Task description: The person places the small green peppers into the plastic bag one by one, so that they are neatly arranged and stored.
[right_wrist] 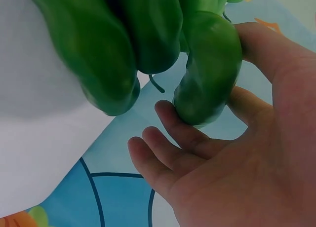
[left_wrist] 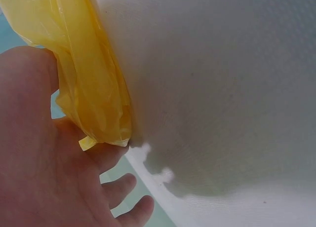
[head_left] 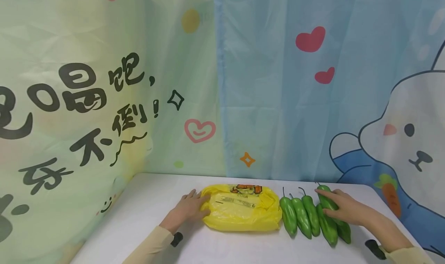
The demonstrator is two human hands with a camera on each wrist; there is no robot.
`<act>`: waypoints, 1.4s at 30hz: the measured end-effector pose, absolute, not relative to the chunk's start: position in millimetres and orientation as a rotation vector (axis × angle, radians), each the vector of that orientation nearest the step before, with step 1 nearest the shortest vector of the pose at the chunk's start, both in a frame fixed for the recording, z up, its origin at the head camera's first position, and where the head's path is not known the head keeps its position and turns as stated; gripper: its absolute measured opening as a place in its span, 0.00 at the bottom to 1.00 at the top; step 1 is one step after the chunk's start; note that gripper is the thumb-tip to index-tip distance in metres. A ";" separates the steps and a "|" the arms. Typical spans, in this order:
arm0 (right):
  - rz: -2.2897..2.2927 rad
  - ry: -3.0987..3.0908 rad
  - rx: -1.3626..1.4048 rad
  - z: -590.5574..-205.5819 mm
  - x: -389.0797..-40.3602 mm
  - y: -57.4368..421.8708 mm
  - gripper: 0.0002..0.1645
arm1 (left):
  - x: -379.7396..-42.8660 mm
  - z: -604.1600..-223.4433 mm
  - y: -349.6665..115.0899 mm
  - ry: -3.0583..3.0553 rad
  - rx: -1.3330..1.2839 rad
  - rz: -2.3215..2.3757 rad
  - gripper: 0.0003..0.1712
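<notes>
On the white table lies a plump yellow plastic bag (head_left: 240, 210) with dark and orange print; its contents are hidden. My left hand (head_left: 187, 210) holds its left end between thumb and index finger, the other fingers loose beside it (left_wrist: 118, 192). To the bag's right, several long green peppers (head_left: 301, 217) with thin stems lie side by side. At the right end of the row, my right hand (head_left: 347, 208) grips a green pepper (right_wrist: 210, 69) between thumb and fingers. This pepper overlaps the rightmost ones in the head view.
The white table (head_left: 222, 246) ends at the back against a printed cloth backdrop (head_left: 264, 82) with hearts, writing and a cartoon animal. A dark strap (head_left: 374, 249) shows under my right wrist and another dark piece (head_left: 177, 239) by my left wrist.
</notes>
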State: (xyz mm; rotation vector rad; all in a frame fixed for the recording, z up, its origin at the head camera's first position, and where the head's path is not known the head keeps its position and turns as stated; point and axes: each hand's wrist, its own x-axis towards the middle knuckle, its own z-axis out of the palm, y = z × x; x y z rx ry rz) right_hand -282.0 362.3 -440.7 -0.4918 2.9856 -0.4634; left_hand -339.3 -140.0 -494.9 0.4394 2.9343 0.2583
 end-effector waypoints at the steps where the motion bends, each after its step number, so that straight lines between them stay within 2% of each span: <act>1: -0.468 2.989 -0.493 -440.4 -281.7 361.3 0.42 | -339.5 -494.8 -140.0 2.935 0.439 0.256 0.35; 42: -0.550 2.906 -0.520 -441.6 -290.0 325.7 0.42 | -338.1 -492.5 -140.1 2.929 0.463 0.252 0.35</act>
